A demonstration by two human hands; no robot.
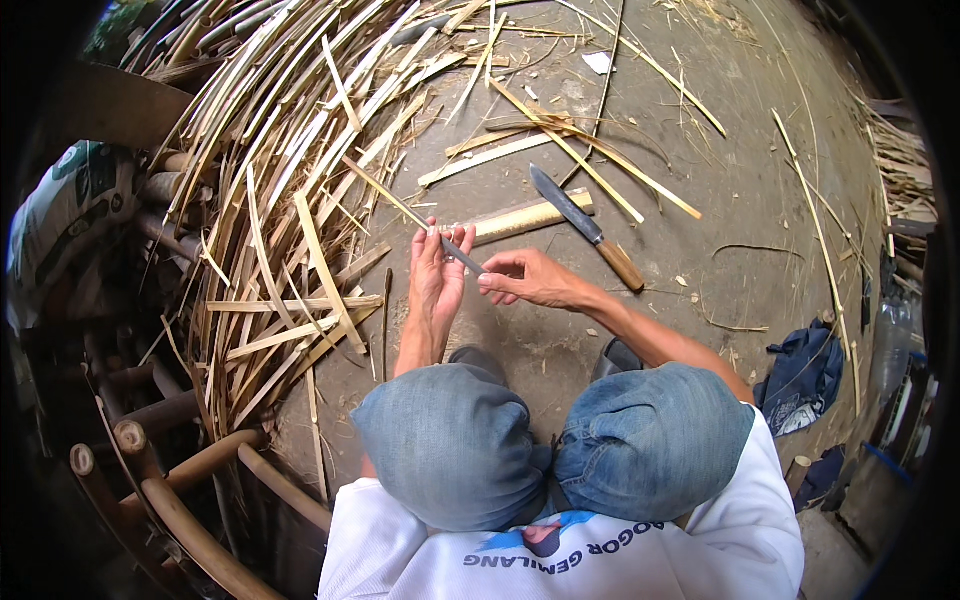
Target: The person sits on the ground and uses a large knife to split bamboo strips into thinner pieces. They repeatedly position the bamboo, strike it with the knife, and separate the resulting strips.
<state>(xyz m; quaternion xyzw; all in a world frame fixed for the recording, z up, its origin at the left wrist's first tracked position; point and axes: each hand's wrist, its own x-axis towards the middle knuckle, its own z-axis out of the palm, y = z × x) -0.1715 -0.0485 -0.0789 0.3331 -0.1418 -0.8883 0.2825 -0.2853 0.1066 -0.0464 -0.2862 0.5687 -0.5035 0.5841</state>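
Held out above my knees is a slim knife [459, 256] with a dark narrow blade and a long, pale, stick-like handle that points away to the far left. My left hand [437, 280], palm turned up, grips it with thumb and fingers where handle and blade meet. At the blade's near end the fingers of my right hand [535, 280] are closed on the tip. Just beyond my hands a split bamboo piece [530, 218] lies on the ground. Right of it rests a larger knife [570, 207] with a broad dark blade and a brown wooden handle.
A big heap of bamboo strips [290, 130] fills the left side. Loose strips [610, 165] and shavings are scattered over the concrete floor [720, 200]. Bamboo poles [200, 530] stand at the near left. A dark blue cloth [803, 375] lies at the right.
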